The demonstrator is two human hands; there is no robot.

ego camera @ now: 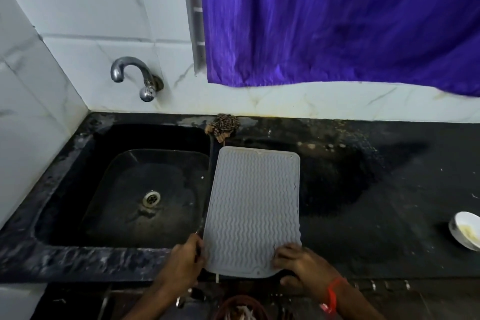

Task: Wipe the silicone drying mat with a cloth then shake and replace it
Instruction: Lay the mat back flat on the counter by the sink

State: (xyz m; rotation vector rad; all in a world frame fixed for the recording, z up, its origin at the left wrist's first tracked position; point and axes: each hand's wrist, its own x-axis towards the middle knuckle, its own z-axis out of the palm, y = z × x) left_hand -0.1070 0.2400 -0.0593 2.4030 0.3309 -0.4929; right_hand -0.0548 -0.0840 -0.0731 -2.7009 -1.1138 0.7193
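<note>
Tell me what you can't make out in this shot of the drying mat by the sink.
- Head view: the counter under the silicone drying mat is hidden by the mat.
- Right hand: its wrist and arm are cut off by the bottom edge.
- Left hand: its fingertips are hidden behind the mat's edge.
- White bowl: cut off by the right edge.
- Checked cloth: bunched and too small to read.
- Reddish round object: cropped, dark, unidentifiable.

the scene is looking dim and softly blurred, with the black counter [389,189] swallowing detail from 3 to 9 o'clock. daylight is glowing through the purple curtain [337,21] at 1 o'clock and glinting on the tap [135,73], while wide-angle distortion is bending the edges.
</note>
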